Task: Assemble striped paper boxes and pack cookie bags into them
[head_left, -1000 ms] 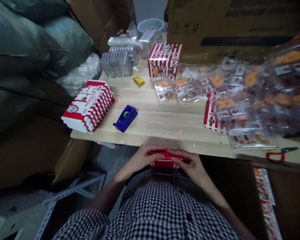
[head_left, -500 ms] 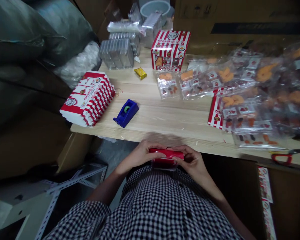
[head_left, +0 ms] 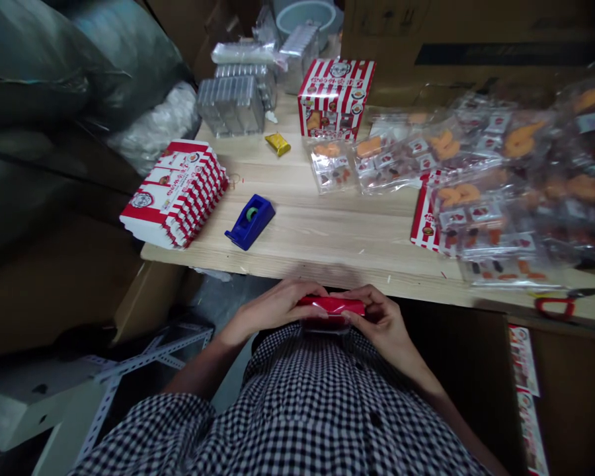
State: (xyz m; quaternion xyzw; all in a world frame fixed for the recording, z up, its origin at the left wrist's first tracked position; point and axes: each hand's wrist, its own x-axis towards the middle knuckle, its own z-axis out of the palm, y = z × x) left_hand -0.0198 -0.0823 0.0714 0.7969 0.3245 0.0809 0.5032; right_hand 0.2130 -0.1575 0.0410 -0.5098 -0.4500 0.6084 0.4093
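Close to my body, just off the table's front edge, I hold a red printed card piece (head_left: 333, 305) with a clear plastic part (head_left: 326, 326) under it. My left hand (head_left: 282, 305) is closed on its left end, thumb laid along the near face. On the right end, my right hand (head_left: 378, 316) pinches it with thumb and fingers. The far side of the piece is hidden, so I cannot tell its full shape. On the table beyond my hands rests a blue tape dispenser (head_left: 250, 222) with a green roll.
A stack of folded red-and-white boxes (head_left: 176, 192) lies at left. Behind stand clear plastic trays (head_left: 231, 106) and an upright striped box (head_left: 334, 99). A yellow packet (head_left: 277, 144) lies mid-table. Bagged orange items (head_left: 461, 195) crowd the right, with red-handled scissors (head_left: 558, 305) at the front edge.
My hands keep their hold on the red piece, which has tipped slightly, its top face catching more light. The view has shifted a little; the table items have stayed put.
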